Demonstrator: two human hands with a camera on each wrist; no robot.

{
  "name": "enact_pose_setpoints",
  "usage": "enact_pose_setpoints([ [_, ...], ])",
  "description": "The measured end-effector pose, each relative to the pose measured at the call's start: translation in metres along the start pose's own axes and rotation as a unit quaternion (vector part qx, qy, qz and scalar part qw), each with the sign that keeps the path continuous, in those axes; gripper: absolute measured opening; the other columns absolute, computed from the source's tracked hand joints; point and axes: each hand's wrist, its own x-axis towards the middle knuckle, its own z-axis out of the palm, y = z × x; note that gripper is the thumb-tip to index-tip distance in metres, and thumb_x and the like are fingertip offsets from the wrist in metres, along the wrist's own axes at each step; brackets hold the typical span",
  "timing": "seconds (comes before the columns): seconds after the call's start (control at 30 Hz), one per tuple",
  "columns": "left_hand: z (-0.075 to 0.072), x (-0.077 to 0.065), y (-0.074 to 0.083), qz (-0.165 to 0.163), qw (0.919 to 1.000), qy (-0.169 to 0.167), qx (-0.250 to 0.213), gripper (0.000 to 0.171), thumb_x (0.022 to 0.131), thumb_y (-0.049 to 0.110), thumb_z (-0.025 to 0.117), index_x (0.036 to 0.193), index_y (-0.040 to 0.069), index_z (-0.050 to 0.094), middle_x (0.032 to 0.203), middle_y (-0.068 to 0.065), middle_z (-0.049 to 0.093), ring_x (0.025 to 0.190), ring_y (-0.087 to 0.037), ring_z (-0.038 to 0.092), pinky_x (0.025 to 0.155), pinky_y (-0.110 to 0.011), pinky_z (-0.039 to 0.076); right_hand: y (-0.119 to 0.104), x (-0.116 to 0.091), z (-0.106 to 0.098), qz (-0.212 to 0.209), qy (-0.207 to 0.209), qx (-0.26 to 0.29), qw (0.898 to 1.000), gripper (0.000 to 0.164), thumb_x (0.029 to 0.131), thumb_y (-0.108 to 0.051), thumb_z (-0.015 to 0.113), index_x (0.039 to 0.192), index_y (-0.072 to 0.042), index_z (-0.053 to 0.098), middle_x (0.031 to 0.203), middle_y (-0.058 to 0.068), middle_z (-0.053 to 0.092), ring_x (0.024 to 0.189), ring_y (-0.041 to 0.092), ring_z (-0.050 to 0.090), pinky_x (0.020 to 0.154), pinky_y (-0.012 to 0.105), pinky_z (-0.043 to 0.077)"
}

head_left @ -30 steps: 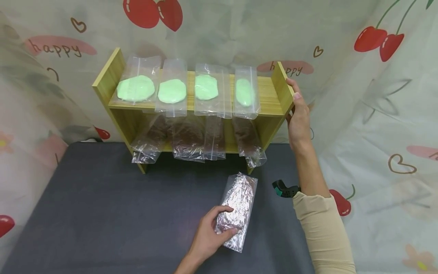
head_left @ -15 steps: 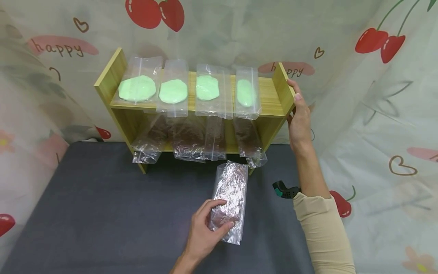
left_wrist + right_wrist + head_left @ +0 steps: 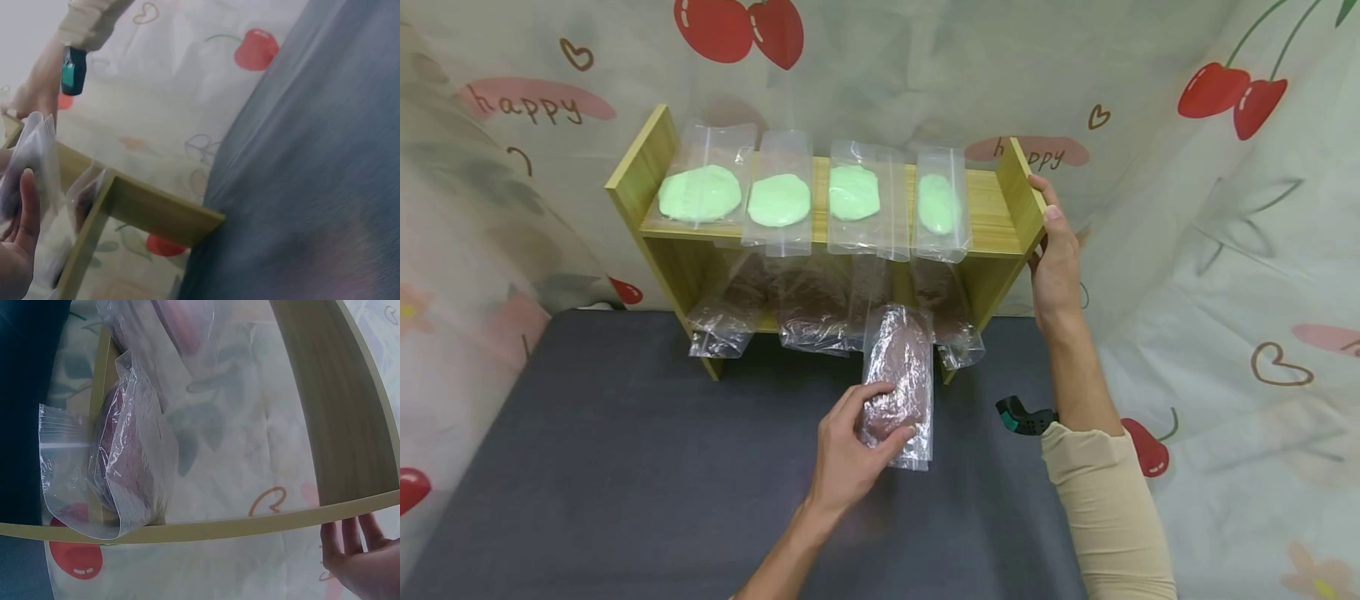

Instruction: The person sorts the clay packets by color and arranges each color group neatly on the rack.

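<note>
My left hand [image 3: 846, 442] pinches a clear zip bag [image 3: 898, 350] with a brownish filling between thumb and fingers. The bag's far end overlaps the lower level of a wooden two-tier shelf [image 3: 988, 212], near its right part. In the left wrist view the thumb [image 3: 28, 212] lies flat along the bag [image 3: 44, 150]. At the shelf's right side panel [image 3: 1021, 196], my right hand [image 3: 1058, 267] grips the edge, its fingertips against the wood. The right wrist view shows those fingers [image 3: 351, 536] at the panel's edge, with a bagged brownish piece [image 3: 134, 456] on the lower level.
Several clear bags with pale green flat pieces [image 3: 700, 196] lie along the top tier. More bags with brownish contents [image 3: 812, 304] hang over the lower tier's front edge. A dark grey table [image 3: 662, 467] is underneath, and a printed curtain [image 3: 880, 67] surrounds it.
My left hand has carried the zip bag forward and slightly left, from over the table up to the lower tier's front. The right hand stays on the side panel.
</note>
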Motion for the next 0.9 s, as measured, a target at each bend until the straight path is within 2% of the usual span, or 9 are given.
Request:
enact_pose_setpoints([
  [0.07,0.002,0.006,-0.011,-0.003,0.9999,-0.001,0.012,0.05,0.078,0.024,0.087,0.123,0.016,0.066,0.106,0.0,0.066,0.059,-0.008,0.036,0.054,-0.023,0.035,0.0,0.0,0.0,-0.002,-0.002,-0.002,1.0,0.047,0.102,-0.039,0.034,0.144,-0.025,0.051,0.123,0.009,0.047,0.112,0.023,0.043,0.093,0.041,0.035],
  [0.3,0.005,0.033,-0.019,-0.018,0.9994,0.005,0.03,0.051,0.078,0.032,0.086,0.124,0.022,0.066,0.096,0.004,0.062,0.054,-0.009,0.031,0.05,-0.024,0.031,0.001,0.001,-0.001,0.004,0.0,-0.005,1.0,0.047,0.102,-0.041,0.035,0.144,-0.027,0.051,0.122,0.009,0.048,0.112,0.022,0.045,0.092,0.04,0.036],
  [0.5,0.009,0.052,-0.021,-0.025,0.999,0.006,0.037,0.052,0.077,0.032,0.086,0.124,0.02,0.066,0.09,0.004,0.059,0.054,-0.01,0.028,0.052,-0.026,0.029,0.001,0.001,0.0,0.004,-0.005,-0.004,1.0,0.047,0.102,-0.041,0.035,0.144,-0.027,0.051,0.119,0.01,0.049,0.109,0.022,0.045,0.091,0.04,0.037],
  [0.6,0.01,0.06,-0.022,-0.026,0.9989,0.01,0.038,0.052,0.077,0.029,0.087,0.124,0.018,0.066,0.08,0.001,0.052,0.054,-0.011,0.03,0.054,-0.027,0.029,0.001,0.001,0.002,0.005,-0.008,0.007,1.0,0.048,0.102,-0.041,0.036,0.144,-0.025,0.051,0.118,0.01,0.05,0.108,0.022,0.046,0.09,0.038,0.037],
  [0.73,0.013,0.069,-0.022,-0.032,0.9988,0.004,0.036,0.052,0.079,0.028,0.085,0.126,0.019,0.064,0.084,0.002,0.054,0.056,-0.012,0.035,0.054,-0.027,0.032,0.0,0.001,0.002,0.006,0.001,0.017,1.0,0.047,0.101,-0.041,0.036,0.143,-0.024,0.051,0.117,0.009,0.051,0.108,0.021,0.046,0.089,0.037,0.037],
  [0.83,0.015,0.075,-0.022,-0.046,0.9986,-0.012,0.022,0.051,0.082,0.027,0.082,0.129,0.021,0.063,0.089,0.004,0.058,0.052,-0.007,0.047,0.05,-0.028,0.036,0.0,0.001,0.001,0.006,0.004,0.019,1.0,0.047,0.102,-0.04,0.036,0.143,-0.024,0.052,0.116,0.009,0.051,0.107,0.021,0.046,0.09,0.038,0.036],
  [0.9,0.016,0.079,-0.023,-0.052,0.9982,-0.021,0.024,0.05,0.084,0.027,0.08,0.13,0.023,0.062,0.085,0.003,0.057,0.05,-0.007,0.049,0.05,-0.029,0.037,0.0,0.001,0.001,0.008,0.002,0.021,1.0,0.047,0.102,-0.04,0.036,0.143,-0.024,0.052,0.117,0.009,0.051,0.108,0.021,0.046,0.09,0.038,0.036],
])
